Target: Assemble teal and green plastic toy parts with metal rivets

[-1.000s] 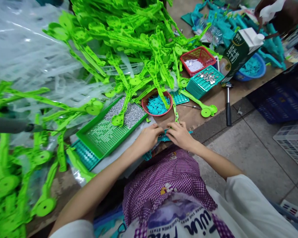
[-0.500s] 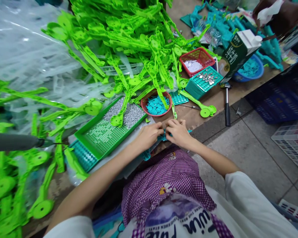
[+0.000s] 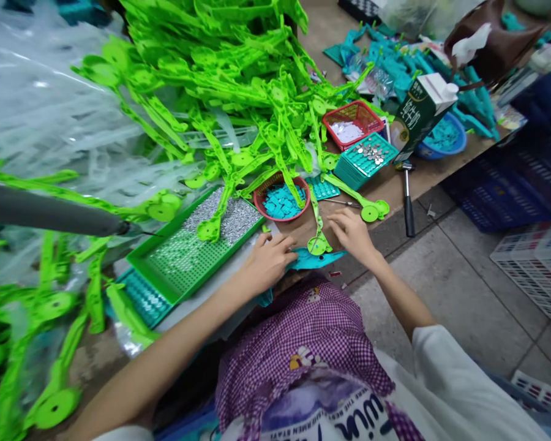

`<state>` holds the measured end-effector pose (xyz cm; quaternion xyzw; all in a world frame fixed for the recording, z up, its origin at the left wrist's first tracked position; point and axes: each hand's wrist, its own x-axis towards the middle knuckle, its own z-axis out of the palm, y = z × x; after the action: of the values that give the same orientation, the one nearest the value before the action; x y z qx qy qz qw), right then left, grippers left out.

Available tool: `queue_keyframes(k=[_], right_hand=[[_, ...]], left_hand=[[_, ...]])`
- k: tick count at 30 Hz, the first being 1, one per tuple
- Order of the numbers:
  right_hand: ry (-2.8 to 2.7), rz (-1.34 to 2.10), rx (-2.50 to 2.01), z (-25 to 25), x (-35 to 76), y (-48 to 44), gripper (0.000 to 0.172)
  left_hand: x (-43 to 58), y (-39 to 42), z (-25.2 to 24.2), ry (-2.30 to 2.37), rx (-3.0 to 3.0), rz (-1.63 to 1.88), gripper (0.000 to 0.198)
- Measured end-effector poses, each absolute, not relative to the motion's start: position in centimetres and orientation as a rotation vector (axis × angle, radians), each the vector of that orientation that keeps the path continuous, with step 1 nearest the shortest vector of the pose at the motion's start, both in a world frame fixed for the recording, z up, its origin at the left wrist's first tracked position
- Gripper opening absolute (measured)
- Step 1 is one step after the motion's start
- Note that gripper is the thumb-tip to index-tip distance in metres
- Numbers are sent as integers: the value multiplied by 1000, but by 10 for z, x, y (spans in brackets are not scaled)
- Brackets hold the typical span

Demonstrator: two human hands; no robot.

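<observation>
A flat teal plastic part (image 3: 318, 260) lies at the table's front edge. My left hand (image 3: 270, 260) is on its left end, fingers curled over it. My right hand (image 3: 351, 234) is off the teal part, just above and right of it, with fingers apart and nothing visible in them. Between the hands, a bright green plastic arm (image 3: 319, 244) has its round end touching the teal part's upper edge. Close by stands a round red basket (image 3: 259, 205) of small teal pieces. The underside of my left fingers is hidden.
A green tray (image 3: 195, 285) holds small metal pieces. A grey power screwdriver (image 3: 50, 208) juts in from the left. Green arms (image 3: 220, 67) are heaped behind. To the right are stacked teal trays (image 3: 351, 174), a hammer (image 3: 408, 208) and a carton (image 3: 417, 116).
My hands were close together over the teal part. The right has moved away to the right and opened, uncovering the part and the green arm's end. The screwdriver has shifted in view.
</observation>
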<state>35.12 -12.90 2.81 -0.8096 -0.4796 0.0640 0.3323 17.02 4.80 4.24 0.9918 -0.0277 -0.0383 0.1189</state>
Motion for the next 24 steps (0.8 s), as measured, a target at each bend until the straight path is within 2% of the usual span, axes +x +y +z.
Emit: queue_keyframes(k=[6,13,24], right_hand=[[-1357,198,-2059,8,359,-120,26],[-1034,388,-2056,0,367,-101,13],[-878,543,-2215,13,360,-89,4]], left_hand=[[159,45,30,-70,2838,-26,36],[159,48,21,-19,2785,-41,38],[160,45,21,-70,2762,-69,35]])
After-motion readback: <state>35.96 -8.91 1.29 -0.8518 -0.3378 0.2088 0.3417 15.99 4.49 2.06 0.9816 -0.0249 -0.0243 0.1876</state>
